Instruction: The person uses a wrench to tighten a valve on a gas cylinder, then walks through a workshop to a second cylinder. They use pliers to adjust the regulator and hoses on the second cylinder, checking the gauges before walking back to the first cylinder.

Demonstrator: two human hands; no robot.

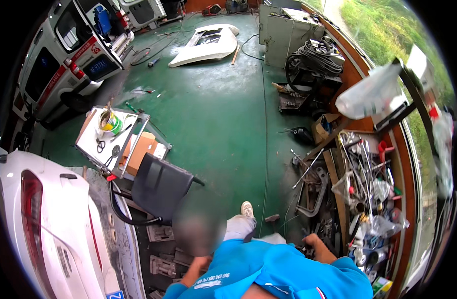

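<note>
My left hand (202, 261) hangs low beside my blue shirt (273, 259); a blurred patch lies over the area just past it, so its fingers and anything in them are hidden. On the other side my right hand (312, 239) is beside my hip, next to a pile of dark metal parts (329, 234). Its fingers are too small and shaded to make out, and I cannot tell whether it touches the pile. A hammer-like tool (272, 218) lies on the green floor near my shoe (247, 209).
A black chair (161, 184) stands left, by a trolley (94, 142) bearing a can and scissors. Farther left are a white car (59, 214) and an ambulance (64, 55). Tools crowd a shelf (342, 199) at right. A white panel (188, 57) lies ahead on the floor.
</note>
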